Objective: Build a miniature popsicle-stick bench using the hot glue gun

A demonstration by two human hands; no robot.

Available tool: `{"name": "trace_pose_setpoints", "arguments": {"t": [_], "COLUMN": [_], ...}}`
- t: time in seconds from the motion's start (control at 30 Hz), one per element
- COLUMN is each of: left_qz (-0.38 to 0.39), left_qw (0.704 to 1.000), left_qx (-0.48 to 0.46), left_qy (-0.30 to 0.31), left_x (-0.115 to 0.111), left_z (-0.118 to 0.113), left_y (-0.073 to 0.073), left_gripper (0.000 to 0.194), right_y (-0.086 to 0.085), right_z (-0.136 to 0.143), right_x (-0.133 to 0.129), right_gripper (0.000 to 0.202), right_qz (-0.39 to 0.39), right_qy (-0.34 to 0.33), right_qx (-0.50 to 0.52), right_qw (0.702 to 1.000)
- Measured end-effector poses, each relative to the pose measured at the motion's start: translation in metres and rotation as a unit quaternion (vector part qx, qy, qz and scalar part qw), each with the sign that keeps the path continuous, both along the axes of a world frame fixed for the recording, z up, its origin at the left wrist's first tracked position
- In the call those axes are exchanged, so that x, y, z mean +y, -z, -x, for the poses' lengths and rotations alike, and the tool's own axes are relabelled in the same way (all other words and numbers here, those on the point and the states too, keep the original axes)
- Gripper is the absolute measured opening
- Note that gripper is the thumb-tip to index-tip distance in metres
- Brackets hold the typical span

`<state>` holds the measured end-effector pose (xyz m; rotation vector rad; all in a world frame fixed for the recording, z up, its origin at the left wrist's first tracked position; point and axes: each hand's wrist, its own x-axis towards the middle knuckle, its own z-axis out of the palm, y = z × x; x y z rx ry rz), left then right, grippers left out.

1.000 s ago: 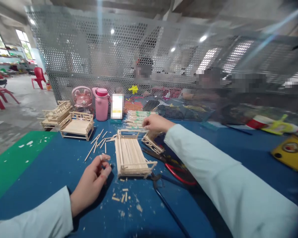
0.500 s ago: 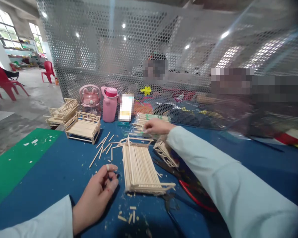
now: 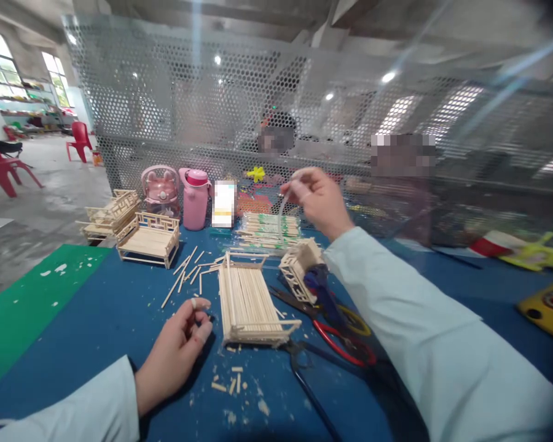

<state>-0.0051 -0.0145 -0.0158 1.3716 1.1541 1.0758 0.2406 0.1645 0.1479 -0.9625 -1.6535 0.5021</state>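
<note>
My right hand [image 3: 320,202] is raised over the back of the table, its fingers closed on a thin translucent strip [image 3: 282,215] that curves down. Behind the strip lie bundles of wooden sticks [image 3: 258,227] in clear wrapping. On the blue table rests my left hand [image 3: 177,347], its fingers loosely curled and apart, apparently holding nothing. Just right of it stands a small bed-like frame of wooden sticks [image 3: 249,294]. A second stick piece [image 3: 297,270] is beside it, partly covered by a blue-handled tool [image 3: 325,291]. Loose sticks [image 3: 184,270] lie behind my left hand.
Red-handled pliers [image 3: 336,344] and dark-handled cutters [image 3: 299,368] lie right of the frame. Finished-looking stick benches [image 3: 150,239], a pink bottle [image 3: 196,199] and a phone [image 3: 223,202] stand at the back left. A perforated metal screen [image 3: 175,110] rises behind; people sit beyond it.
My right hand has risen from the wrapped stick bundles and now holds up the translucent strip. My left hand stays nearly still. The view has shifted slightly, showing more of the tools.
</note>
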Motion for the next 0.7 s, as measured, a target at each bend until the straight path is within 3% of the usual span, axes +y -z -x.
{"name": "trace_pose_setpoints", "arguments": {"t": [0.17, 0.3, 0.37, 0.43, 0.5, 0.57, 0.63, 0.7], "left_qz": [-0.001, 0.001, -0.001, -0.006, -0.008, -0.005, -0.002, 0.000], "left_qw": [1.000, 1.000, 1.000, 1.000, 1.000, 1.000, 1.000, 1.000], "left_qx": [-0.006, -0.012, -0.009, -0.003, 0.003, 0.005, 0.004, 0.000], "left_qy": [0.003, 0.003, 0.002, 0.004, 0.004, 0.003, 0.001, 0.002], "left_x": [0.001, 0.003, 0.003, 0.003, 0.002, 0.001, 0.001, 0.001], "left_z": [0.000, 0.000, 0.001, 0.001, 0.001, 0.001, 0.001, 0.002], "left_y": [0.002, 0.003, 0.002, 0.001, 0.000, -0.001, -0.002, -0.002], "left_gripper": [0.032, 0.032, 0.032, 0.032, 0.032, 0.032, 0.032, 0.032], "right_y": [-0.039, -0.045, -0.037, -0.022, 0.000, 0.024, 0.044, 0.055], "right_z": [0.000, 0.002, 0.004, 0.009, 0.016, 0.023, 0.026, 0.019], "right_x": [-0.024, -0.042, -0.045, -0.042, -0.034, -0.022, -0.013, -0.012], "right_gripper": [0.009, 0.010, 0.005, 0.005, 0.013, 0.016, 0.019, 0.034], "right_qz": [-0.136, -0.223, -0.269, -0.274, -0.213, -0.129, -0.059, -0.012], "right_qy": [0.070, 0.102, 0.122, 0.123, 0.080, 0.020, -0.015, -0.011], "right_qx": [0.127, 0.109, 0.044, -0.086, -0.236, -0.322, -0.371, -0.391], "right_qw": [0.980, 0.963, 0.954, 0.950, 0.945, 0.937, 0.927, 0.920]}}
